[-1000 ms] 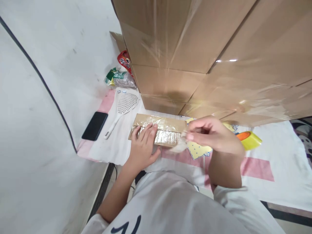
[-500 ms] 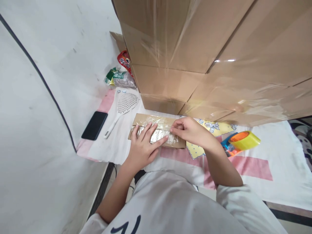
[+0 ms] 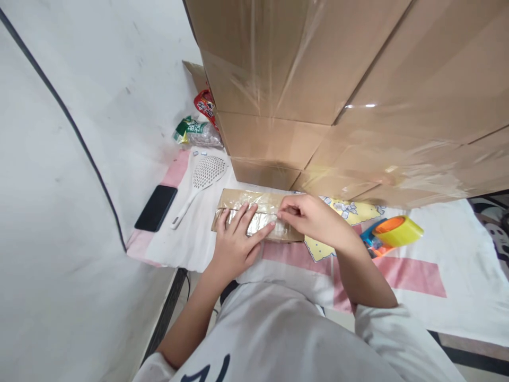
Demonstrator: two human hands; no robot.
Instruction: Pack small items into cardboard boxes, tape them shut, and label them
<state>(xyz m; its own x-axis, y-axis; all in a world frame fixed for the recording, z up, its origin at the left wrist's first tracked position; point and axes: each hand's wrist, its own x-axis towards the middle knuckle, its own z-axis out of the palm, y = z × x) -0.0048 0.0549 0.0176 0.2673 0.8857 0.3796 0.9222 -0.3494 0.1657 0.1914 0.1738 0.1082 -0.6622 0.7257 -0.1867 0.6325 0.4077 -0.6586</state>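
Cardboard parcel [image 3: 254, 215] lies near the bed's left edge; left hand [image 3: 234, 241] presses flat on it, open, right hand [image 3: 314, 217] pinching its clear tape. Uneven pressure could wrinkle the tape.

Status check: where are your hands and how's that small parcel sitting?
Left hand flat on the taped parcel. Right hand fingertips pressing its tape. Big cartons close behind; tape dispenser to the right.

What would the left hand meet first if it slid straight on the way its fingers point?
The left hand lies flat on the small taped parcel, fingers pointing away from the person and slightly right. Past the parcel's far edge, it would probably meet the big cardboard box standing just behind, though depth there is unclear.
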